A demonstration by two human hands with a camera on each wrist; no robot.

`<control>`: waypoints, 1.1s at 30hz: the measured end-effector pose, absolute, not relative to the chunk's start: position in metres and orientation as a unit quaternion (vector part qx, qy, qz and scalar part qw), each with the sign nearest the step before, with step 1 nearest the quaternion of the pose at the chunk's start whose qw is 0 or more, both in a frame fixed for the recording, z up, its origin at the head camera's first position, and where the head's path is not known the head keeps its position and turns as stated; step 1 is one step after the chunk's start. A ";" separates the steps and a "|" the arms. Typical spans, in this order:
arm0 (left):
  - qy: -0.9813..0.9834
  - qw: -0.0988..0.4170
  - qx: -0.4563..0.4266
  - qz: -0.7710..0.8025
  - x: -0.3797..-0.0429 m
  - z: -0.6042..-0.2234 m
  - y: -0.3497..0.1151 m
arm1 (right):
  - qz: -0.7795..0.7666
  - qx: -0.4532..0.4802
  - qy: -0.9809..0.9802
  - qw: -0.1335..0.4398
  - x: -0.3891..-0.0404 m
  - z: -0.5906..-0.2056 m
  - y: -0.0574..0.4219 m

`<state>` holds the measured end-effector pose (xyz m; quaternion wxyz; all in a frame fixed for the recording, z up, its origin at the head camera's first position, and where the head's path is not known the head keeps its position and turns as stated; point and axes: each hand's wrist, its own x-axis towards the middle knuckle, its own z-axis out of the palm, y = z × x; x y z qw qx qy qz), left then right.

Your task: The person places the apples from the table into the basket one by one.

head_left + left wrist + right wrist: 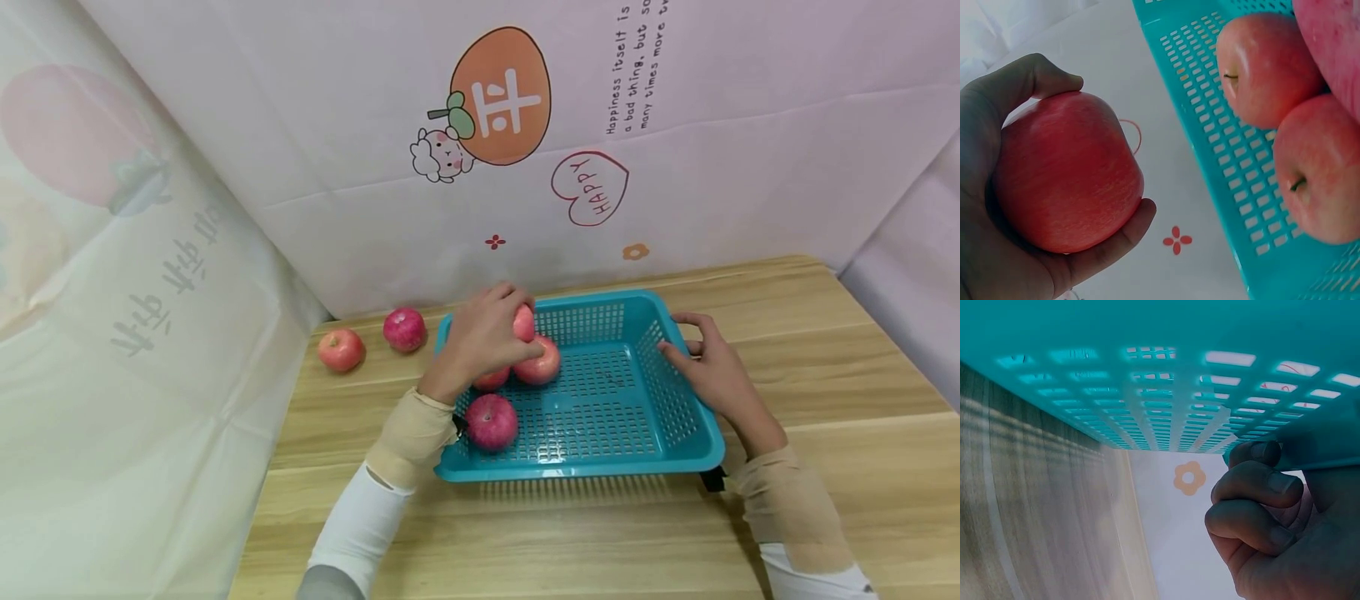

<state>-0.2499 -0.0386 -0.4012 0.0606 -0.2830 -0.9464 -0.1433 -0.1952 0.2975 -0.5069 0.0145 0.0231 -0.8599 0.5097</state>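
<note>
My left hand (480,333) grips a red apple (1069,175) over the left part of a teal plastic basket (577,472), thumb and fingers curved round the fruit. Below it in the basket lie a light red apple (538,362), another red apple (491,381) partly hidden by the hand, and a darker pink apple (492,422) at the near left corner. At the basket's right side, my right hand (716,367) holds the rim, thumb on the inner side. The right wrist view shows its other fingers (1250,519) curled outside the mesh wall.
On the wooden table (360,517), left of the basket, sit a light red apple (341,350) and a dark pink apple (405,330). A white printed cloth (337,167) hangs behind the table's back edge, and another cloth (150,417) hangs along the left.
</note>
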 end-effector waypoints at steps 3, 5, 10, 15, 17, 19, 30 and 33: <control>-0.946 0.054 -0.285 -0.144 -0.251 -0.405 -0.032 | 0.510 0.024 -0.860 0.017 -0.196 -0.508 0.298; -0.946 0.054 -0.287 -0.140 -0.252 -0.407 -0.028 | 0.510 0.024 -0.860 0.017 -0.196 -0.509 0.298; -0.944 0.060 -0.299 -0.125 -0.255 -0.413 -0.017 | 0.510 0.023 -0.860 0.017 -0.196 -0.510 0.299; -0.946 0.049 -0.299 -0.119 -0.257 -0.418 -0.009 | 0.512 0.023 -0.858 0.014 -0.196 -0.509 0.298; -0.947 0.044 -0.297 -0.118 -0.258 -0.420 -0.006 | 0.513 0.023 -0.858 0.013 -0.196 -0.508 0.298; -0.946 0.041 -0.298 -0.119 -0.260 -0.422 -0.003 | 0.512 0.022 -0.858 0.014 -0.196 -0.508 0.298; -0.944 0.033 -0.311 -0.106 -0.263 -0.431 0.013 | 0.508 0.020 -0.861 0.010 -0.197 -0.508 0.297; -0.941 0.039 -0.322 -0.101 -0.265 -0.433 0.018 | 0.506 0.020 -0.862 0.011 -0.197 -0.508 0.296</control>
